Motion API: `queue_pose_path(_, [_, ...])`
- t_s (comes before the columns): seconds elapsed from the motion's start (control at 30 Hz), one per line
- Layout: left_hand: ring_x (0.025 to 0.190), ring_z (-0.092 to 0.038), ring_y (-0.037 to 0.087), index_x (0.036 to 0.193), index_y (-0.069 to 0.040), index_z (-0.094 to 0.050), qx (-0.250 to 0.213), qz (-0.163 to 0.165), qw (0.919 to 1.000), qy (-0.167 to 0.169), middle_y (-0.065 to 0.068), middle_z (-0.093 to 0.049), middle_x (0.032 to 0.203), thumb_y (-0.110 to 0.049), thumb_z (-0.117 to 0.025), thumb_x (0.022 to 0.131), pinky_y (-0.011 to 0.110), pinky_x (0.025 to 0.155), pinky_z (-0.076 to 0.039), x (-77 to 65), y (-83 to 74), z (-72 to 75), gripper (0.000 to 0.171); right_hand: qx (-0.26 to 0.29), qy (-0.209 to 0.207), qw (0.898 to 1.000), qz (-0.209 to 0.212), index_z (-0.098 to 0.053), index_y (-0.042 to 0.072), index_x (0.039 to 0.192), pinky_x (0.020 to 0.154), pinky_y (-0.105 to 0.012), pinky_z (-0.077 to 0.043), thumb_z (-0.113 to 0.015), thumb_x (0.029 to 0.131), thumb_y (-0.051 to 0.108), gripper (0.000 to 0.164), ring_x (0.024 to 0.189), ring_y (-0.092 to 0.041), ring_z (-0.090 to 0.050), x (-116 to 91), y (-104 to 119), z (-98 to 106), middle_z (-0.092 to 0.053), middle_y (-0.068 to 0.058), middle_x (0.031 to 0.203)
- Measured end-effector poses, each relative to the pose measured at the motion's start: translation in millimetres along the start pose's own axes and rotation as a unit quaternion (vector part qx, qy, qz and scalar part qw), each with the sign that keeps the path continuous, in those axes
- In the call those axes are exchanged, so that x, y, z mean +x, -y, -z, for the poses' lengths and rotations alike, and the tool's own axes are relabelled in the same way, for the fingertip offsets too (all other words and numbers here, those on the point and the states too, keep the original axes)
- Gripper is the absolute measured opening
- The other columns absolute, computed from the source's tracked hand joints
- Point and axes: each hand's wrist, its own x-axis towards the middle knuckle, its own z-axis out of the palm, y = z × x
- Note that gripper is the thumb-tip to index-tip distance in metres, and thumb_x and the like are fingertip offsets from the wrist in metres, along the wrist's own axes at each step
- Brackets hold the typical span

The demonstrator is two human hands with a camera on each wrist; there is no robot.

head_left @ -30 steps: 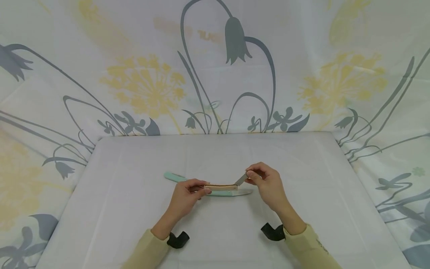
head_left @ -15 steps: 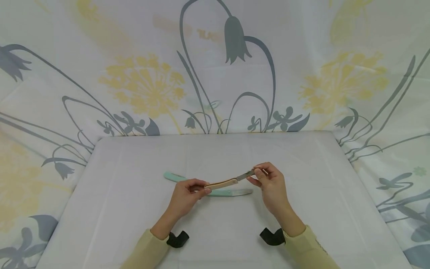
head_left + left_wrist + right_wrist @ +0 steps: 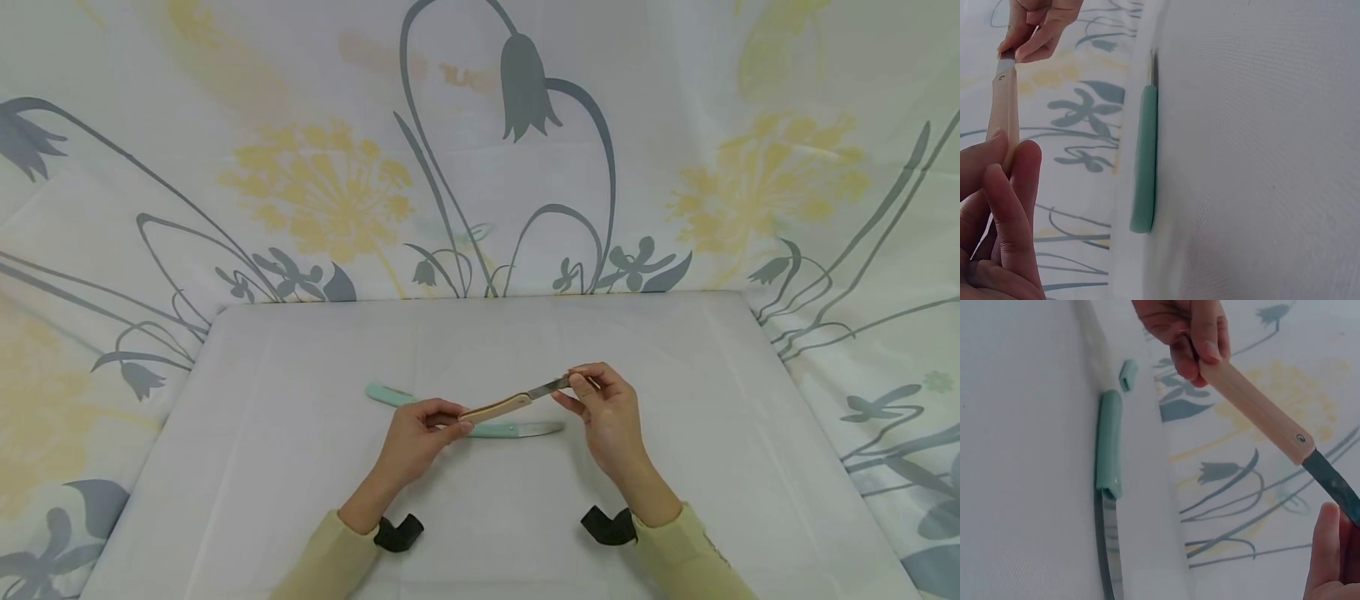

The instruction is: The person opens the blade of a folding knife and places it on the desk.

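Note:
A folding knife with a pale wooden handle [image 3: 495,408] is held up over the table between both hands, its blade [image 3: 1335,484] swung out nearly in line with the handle. My left hand [image 3: 420,435] pinches the handle's butt end between thumb and fingers. At the other end, my right hand [image 3: 603,408] pinches the blade near its tip, which the fingers hide. Below the held knife, a mint-green-handled knife [image 3: 495,430] lies on the table with its metal blade pointing right. The left wrist view shows that green handle [image 3: 1145,159] to the right of my left hand.
Behind my left hand lies a slotted mint-green piece [image 3: 390,395], partly covered by the fingers. The white table [image 3: 300,358] ends at a flower-printed cloth [image 3: 465,167] at the back and sides. Dark wrist mounts [image 3: 400,533] jut inward from both sleeves.
My right hand has moved a little right, swinging the blade outward from a steep angle until it nearly lines up with the wooden handle. The handle's right end has risen; my left hand has hardly moved.

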Motion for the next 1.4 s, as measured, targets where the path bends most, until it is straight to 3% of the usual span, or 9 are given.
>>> queue_pose_path(0.07, [0.076,-0.068,0.011,0.102,-0.001,-0.075,0.003,-0.002,1.0,-0.008,0.01,-0.073,0.091,-0.007,-0.08,0.084,0.022,0.062,-0.052,1.4,1.8,1.2,0.019,-0.028,-0.003,1.0,-0.004,-0.066,-0.004,0.098,0.08,-0.036,-0.057,-0.063,0.096,-0.003,0.004,0.087,-0.013,-0.066,1.4,-0.2,2.4,-0.064,-0.006,0.096])
queue_pose_path(0.23, [0.079,-0.068,0.011,0.105,-0.002,-0.075,0.007,-0.001,0.9995,-0.031,0.01,-0.071,0.096,-0.006,-0.079,0.085,0.023,0.065,-0.054,5.9,4.6,5.3,0.02,-0.126,-0.009,0.992,-0.024,-0.057,-0.021,0.106,0.079,-0.035,-0.057,-0.067,0.093,-0.002,0.025,0.082,-0.016,-0.069,4.6,-0.9,10.5,-0.068,-0.005,0.093])
queue_pose_path(0.43, [0.09,-0.068,0.019,0.112,-0.003,-0.073,0.023,-0.003,0.9987,-0.046,0.011,-0.07,0.104,-0.007,-0.077,0.088,0.024,0.07,-0.055,11.6,6.9,9.0,0.025,-0.229,0.002,0.972,-0.049,-0.064,-0.017,0.106,0.075,-0.03,-0.058,-0.073,0.09,0.002,0.026,0.08,-0.018,-0.07,9.6,-4.7,22.2,-0.07,-0.011,0.092])
queue_pose_path(0.57, [0.09,-0.067,0.017,0.111,-0.009,-0.075,0.058,0.004,0.9967,-0.055,0.004,-0.072,0.101,-0.01,-0.076,0.089,0.023,0.072,-0.053,15.0,8.5,10.2,0.022,-0.31,0.02,0.949,-0.061,-0.07,-0.007,0.103,0.073,-0.032,-0.058,-0.074,0.09,0.007,0.019,0.078,-0.018,-0.067,13.5,-9.8,28.4,-0.07,-0.014,0.093])
queue_pose_path(0.8, [0.087,-0.068,0.019,0.105,-0.009,-0.076,0.11,-0.017,0.9922,-0.055,0.003,-0.072,0.098,-0.006,-0.077,0.087,0.03,0.075,-0.056,19.5,14.8,9.0,0.018,-0.467,0.045,0.881,-0.061,-0.077,0.008,0.096,0.075,-0.033,-0.049,-0.077,0.088,0.013,0.009,0.087,-0.019,-0.062,19.3,-19.4,37.7,-0.072,-0.002,0.092])
queue_pose_path(0.87, [0.086,-0.068,0.02,0.103,-0.009,-0.077,0.127,-0.012,0.9905,-0.051,0.003,-0.071,0.096,-0.005,-0.077,0.087,0.033,0.076,-0.055,20.1,16.4,8.5,0.016,-0.485,0.054,0.87,-0.069,-0.078,0.01,0.095,0.076,-0.034,-0.047,-0.077,0.088,0.013,0.007,0.088,-0.019,-0.063,20.4,-22.0,40.3,-0.073,-0.002,0.093])
queue_pose_path(1.03, [0.085,-0.065,0.018,0.101,-0.011,-0.079,0.163,0.013,0.986,-0.031,-0.002,-0.069,0.091,-0.009,-0.077,0.087,0.037,0.077,-0.053,22.9,20.5,6.4,0.014,-0.503,0.075,0.857,-0.084,-0.078,0.01,0.092,0.073,-0.034,-0.048,-0.077,0.088,0.013,0.005,0.083,-0.018,-0.062,22.0,-28.2,46.2,-0.073,-0.002,0.091])
queue_pose_path(1.27, [0.081,-0.061,0.013,0.1,-0.012,-0.079,0.196,0.043,0.9795,-0.017,-0.002,-0.069,0.091,-0.012,-0.077,0.088,0.034,0.071,-0.05,24.9,23.1,3.7,0.012,-0.539,0.083,0.832,-0.102,-0.078,0.011,0.092,0.076,-0.036,-0.047,-0.076,0.088,0.014,0.005,0.084,-0.018,-0.061,22.2,-33.2,49.0,-0.072,0.001,0.088])
queue_pose_path(1.4, [0.079,-0.059,0.012,0.1,-0.012,-0.079,0.206,0.059,0.9768,-0.008,-0.001,-0.068,0.09,-0.013,-0.076,0.089,0.033,0.07,-0.049,24.6,20.3,2.8,0.011,-0.547,0.082,0.826,-0.107,-0.078,0.011,0.092,0.078,-0.038,-0.047,-0.077,0.087,0.013,0.005,0.087,-0.018,-0.062,22.6,-35.6,48.8,-0.073,0.001,0.088])
